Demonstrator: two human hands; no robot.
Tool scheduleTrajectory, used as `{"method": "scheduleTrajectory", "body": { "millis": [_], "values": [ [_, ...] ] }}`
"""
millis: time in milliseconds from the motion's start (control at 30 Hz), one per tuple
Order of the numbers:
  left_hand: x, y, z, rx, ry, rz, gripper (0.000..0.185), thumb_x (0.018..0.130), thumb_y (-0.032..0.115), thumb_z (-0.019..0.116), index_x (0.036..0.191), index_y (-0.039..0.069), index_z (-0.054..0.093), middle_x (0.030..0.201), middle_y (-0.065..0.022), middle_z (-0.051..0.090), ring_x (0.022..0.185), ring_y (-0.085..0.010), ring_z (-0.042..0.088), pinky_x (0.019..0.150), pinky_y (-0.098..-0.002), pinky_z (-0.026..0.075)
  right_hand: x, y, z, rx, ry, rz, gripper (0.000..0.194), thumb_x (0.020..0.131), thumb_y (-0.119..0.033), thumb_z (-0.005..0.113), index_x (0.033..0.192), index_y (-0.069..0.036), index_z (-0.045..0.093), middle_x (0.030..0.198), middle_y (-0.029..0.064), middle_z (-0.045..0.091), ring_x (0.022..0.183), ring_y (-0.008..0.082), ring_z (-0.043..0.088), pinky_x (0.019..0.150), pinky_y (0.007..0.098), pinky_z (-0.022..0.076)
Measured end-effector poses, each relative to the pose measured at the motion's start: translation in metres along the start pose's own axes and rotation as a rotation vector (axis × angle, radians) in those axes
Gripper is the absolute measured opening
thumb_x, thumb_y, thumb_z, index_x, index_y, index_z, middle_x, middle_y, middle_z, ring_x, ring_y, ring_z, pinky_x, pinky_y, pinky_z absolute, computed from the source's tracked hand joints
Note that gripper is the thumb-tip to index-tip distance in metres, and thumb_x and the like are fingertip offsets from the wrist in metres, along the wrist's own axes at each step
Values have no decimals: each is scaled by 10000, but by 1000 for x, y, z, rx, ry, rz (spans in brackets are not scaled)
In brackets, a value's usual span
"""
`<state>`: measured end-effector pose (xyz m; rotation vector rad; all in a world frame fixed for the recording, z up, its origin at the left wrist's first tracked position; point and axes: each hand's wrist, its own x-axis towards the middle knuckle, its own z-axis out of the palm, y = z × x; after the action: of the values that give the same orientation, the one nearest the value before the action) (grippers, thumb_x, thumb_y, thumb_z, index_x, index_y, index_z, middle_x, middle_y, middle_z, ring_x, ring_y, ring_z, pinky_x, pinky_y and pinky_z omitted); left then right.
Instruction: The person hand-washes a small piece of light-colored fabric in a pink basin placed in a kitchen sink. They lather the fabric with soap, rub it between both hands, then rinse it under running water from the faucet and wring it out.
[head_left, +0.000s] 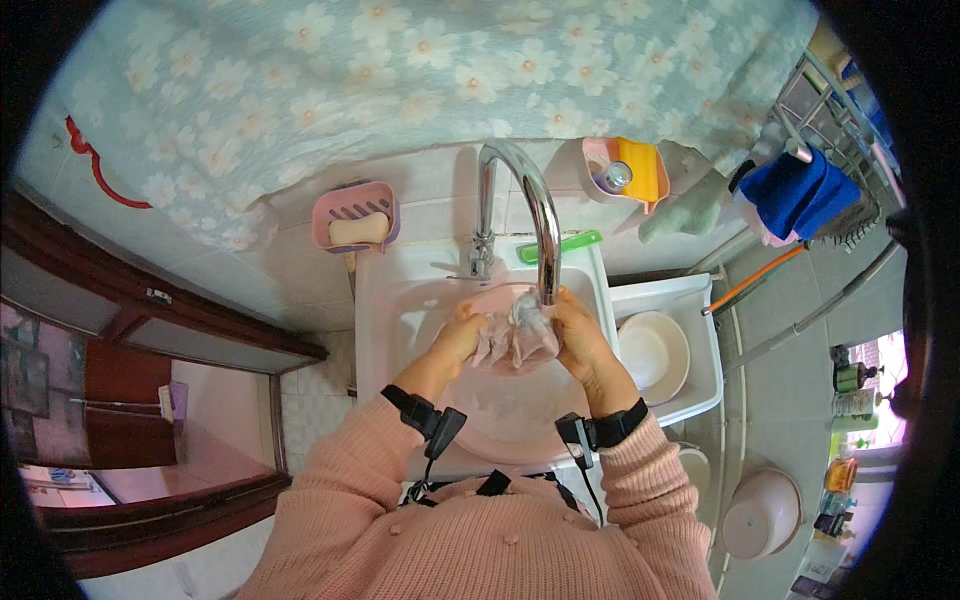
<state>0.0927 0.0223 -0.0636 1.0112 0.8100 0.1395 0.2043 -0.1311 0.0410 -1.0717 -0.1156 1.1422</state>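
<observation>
Beneath the spout of a chrome gooseneck faucet (541, 202), a thin, wet-looking whitish cloth (531, 337) is stretched between my two hands. My left hand (459, 339) grips its left side, fingers curled into the folds. On the opposite side my right hand (582, 334) has hold of the cloth close to the spout's mouth, and some of its fingers are hidden. Both hands are over a round pale pink basin (517, 431) that sits in the white sink (375, 315). Whether water runs from the spout, I cannot tell.
A pink soap dish (330, 206) with a soap bar (360, 229) hangs left of the faucet. Another pink holder (634, 196) is on the right. A green-handled object (574, 244) lies on the sink's back ledge. To the right, a white tub (709, 352) holds a bowl (664, 337).
</observation>
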Motion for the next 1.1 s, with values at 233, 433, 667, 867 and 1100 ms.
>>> {"method": "scheduleTrajectory", "body": {
  "millis": [233,433,667,867,1100],
  "values": [
    [-53,31,45,68,-214,-32,408,876,399,502,1092,54,530,934,-53,581,853,-154,548,786,-325,425,-15,-1,16,143,-44,-74,380,828,-17,386,1200,-89,409,968,52,537,798,141,552,667,264,487],
    [-65,56,63,52,-132,185,332,875,391,508,838,63,552,776,-3,512,725,-110,449,670,-268,379,-23,-14,-16,-427,103,-225,353,858,-46,436,1210,-65,458,725,-7,512,558,64,454,486,202,362],
    [-65,66,63,525,-155,372,322,883,336,513,759,39,515,666,7,456,612,-86,397,543,-258,353,-26,-13,-33,-788,-31,-437,350,806,-83,575,1147,-47,503,784,29,503,671,106,464,605,236,402],
    [-76,76,66,434,-407,425,269,854,235,564,963,-8,525,752,-39,549,686,-113,512,600,-264,420,-13,-1,-15,-1297,192,-792,286,743,-88,607,1026,-52,590,901,150,573,791,239,558,684,324,441],
    [-39,44,11,989,-164,581,357,797,270,634,1020,23,505,807,-41,574,687,-121,538,600,-284,445,-7,8,-8,-694,243,-359,174,793,-115,534,909,10,562,722,86,586,643,158,550,593,291,436]
  ]
}}
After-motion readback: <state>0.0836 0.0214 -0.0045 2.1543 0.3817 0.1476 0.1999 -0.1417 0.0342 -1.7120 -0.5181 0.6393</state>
